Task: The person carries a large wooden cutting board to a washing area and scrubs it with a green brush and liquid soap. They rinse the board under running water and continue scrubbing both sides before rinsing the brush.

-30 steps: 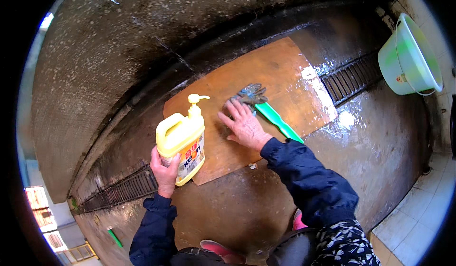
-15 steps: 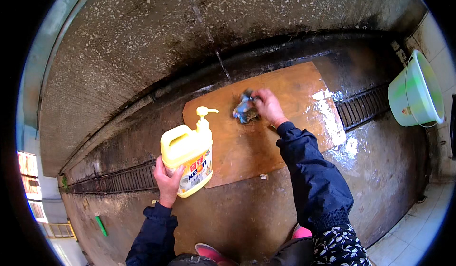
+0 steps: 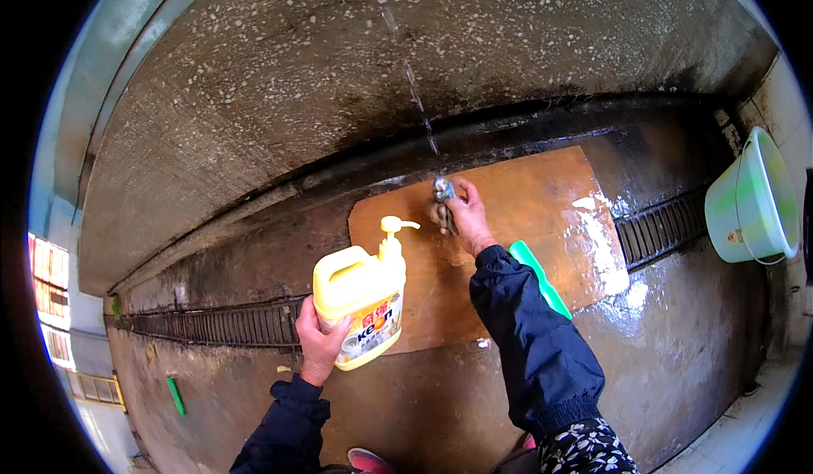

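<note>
My left hand [image 3: 320, 347] grips a yellow pump bottle [image 3: 360, 303] of liquid soap from below and holds it upright above the near left part of a brown wooden board [image 3: 525, 194]. The board lies flat on the wet floor. My right hand [image 3: 467, 218] reaches across it to its far edge, fingers closed on a grey scrubbing pad [image 3: 440, 194] that presses down where the board meets the wall. A flat green tool [image 3: 542, 279] lies on the board just right of my right sleeve.
A pale green bucket [image 3: 749, 203] stands at the right by the wall. A dark drain grate [image 3: 660, 228] runs along the floor on both sides of the board. The speckled concrete wall [image 3: 339, 76] rises behind it. A small green object [image 3: 175, 395] lies at the lower left.
My right hand picked the grey pad off the middle of the board and carried it to the far edge. The bottle stayed in my left hand.
</note>
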`<control>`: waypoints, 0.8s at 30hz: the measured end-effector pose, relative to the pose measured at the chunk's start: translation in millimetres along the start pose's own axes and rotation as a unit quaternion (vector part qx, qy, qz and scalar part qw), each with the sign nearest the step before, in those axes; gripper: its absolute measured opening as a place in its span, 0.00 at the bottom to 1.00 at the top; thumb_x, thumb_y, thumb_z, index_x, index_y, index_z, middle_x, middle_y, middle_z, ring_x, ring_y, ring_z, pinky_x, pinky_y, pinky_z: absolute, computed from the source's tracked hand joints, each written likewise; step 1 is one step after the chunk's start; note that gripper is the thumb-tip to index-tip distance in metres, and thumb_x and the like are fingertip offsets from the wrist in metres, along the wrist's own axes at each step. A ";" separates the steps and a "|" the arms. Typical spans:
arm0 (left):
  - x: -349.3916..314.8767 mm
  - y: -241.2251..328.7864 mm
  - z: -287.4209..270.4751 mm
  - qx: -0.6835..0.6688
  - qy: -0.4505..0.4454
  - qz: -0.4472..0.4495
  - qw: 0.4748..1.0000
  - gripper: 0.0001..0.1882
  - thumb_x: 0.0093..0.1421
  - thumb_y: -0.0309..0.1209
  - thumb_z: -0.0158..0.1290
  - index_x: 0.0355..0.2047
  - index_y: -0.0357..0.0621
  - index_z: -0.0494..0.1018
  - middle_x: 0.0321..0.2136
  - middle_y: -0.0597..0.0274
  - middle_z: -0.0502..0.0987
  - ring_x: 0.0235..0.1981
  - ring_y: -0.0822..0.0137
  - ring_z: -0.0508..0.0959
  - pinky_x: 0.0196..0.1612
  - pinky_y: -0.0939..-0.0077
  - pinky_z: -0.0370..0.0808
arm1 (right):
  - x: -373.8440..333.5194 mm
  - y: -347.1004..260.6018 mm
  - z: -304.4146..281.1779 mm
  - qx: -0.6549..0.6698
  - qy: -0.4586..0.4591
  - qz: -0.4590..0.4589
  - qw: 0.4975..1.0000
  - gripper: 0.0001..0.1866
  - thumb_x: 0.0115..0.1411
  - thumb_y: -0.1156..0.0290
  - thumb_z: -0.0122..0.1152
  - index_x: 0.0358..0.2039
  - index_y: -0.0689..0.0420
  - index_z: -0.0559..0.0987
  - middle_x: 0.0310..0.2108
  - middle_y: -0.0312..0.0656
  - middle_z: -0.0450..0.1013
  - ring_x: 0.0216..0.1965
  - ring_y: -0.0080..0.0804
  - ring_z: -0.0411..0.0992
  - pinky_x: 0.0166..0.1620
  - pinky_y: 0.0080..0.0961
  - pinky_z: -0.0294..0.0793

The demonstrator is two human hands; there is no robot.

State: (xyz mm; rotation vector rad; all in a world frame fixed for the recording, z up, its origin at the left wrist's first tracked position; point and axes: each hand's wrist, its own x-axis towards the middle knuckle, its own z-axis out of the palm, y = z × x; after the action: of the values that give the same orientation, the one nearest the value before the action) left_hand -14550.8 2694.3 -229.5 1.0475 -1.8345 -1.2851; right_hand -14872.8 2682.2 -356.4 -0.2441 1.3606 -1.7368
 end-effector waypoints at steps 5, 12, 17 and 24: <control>-2.8 5.7 -13.2 0.010 0.006 0.030 0.999 0.24 0.49 0.26 0.61 0.45 0.33 0.66 0.40 0.57 0.76 0.42 0.71 0.76 0.47 0.75 0.72 | -11.1 -43.6 32.4 0.297 -0.092 -0.024 0.950 0.25 0.63 0.78 0.35 0.61 0.49 0.61 0.46 0.51 0.72 0.44 0.45 0.76 0.31 0.37 0.82; -9.4 26.0 -41.2 -0.004 0.046 0.038 0.998 0.23 0.49 0.27 0.61 0.44 0.33 0.67 0.38 0.58 0.76 0.40 0.72 0.76 0.45 0.76 0.72 | -14.6 -77.8 54.2 0.278 -0.100 0.000 0.956 0.13 0.61 0.70 0.44 0.47 0.51 0.68 0.40 0.47 0.73 0.33 0.37 0.75 0.23 0.26 0.74; -18.4 59.3 -56.3 -0.068 0.072 0.064 0.993 0.23 0.49 0.27 0.60 0.43 0.33 0.66 0.38 0.58 0.75 0.40 0.72 0.75 0.45 0.76 0.72 | -15.5 -107.4 76.7 0.226 -0.107 -0.029 0.968 0.17 0.61 0.53 0.58 0.42 0.49 0.67 0.29 0.40 0.74 0.23 0.27 0.72 0.17 0.21 0.65; -16.6 163.0 -123.1 -0.115 0.177 0.163 0.964 0.26 0.49 0.26 0.55 0.49 0.32 0.66 0.42 0.57 0.74 0.43 0.70 0.74 0.49 0.74 0.71 | -30.9 -130.9 88.0 0.035 0.018 -0.013 0.999 0.09 0.61 0.59 0.56 0.31 0.47 0.68 0.19 0.35 0.70 0.15 0.26 0.68 0.13 0.24 0.56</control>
State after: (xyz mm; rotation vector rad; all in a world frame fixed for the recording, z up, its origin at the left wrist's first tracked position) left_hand -14476.9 2688.8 -38.4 0.7541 -1.4708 -1.0094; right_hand -14867.0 2645.0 -200.1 -0.1939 1.3255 -1.8152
